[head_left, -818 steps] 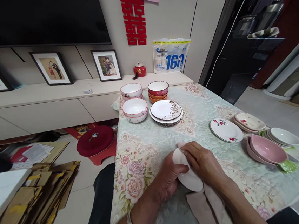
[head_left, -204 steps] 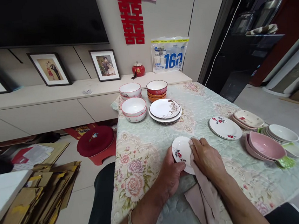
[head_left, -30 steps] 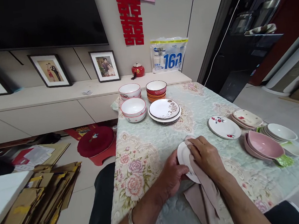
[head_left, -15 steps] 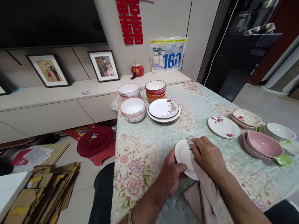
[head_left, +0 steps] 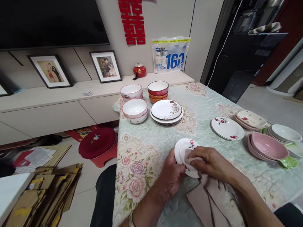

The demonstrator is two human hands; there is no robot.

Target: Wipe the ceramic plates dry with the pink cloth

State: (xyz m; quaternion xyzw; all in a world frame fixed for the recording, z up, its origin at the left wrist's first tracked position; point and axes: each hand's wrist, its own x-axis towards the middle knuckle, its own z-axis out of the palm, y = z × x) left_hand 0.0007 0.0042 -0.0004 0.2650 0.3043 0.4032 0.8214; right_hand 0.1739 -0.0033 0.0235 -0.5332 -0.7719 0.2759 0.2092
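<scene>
A small white plate (head_left: 181,150) with red flowers is tilted above the table, its left edge gripped by my left hand (head_left: 173,172), thumb on top. My right hand (head_left: 212,163) pinches a greyish-pink cloth (head_left: 208,204) and presses it on the middle of the plate. The rest of the cloth hangs down below onto the table. Farther right lies a white plate (head_left: 227,128) with red flowers. Ahead of my hands is a stack of round plates (head_left: 166,110) with a brown floral pattern on top.
White bowls (head_left: 135,109) with red rims and a red bowl (head_left: 158,88) on orange ones stand at the back. Pink bowls (head_left: 268,145), white bowls (head_left: 286,133) and squarish plates (head_left: 251,119) sit at the right. A red stool (head_left: 97,143) and flattened cardboard (head_left: 29,211) are at left.
My right hand has moved the cloth from the plate's upper right edge down to its middle. More of the plate's red flowers shows, and the hanging cloth has spread wider.
</scene>
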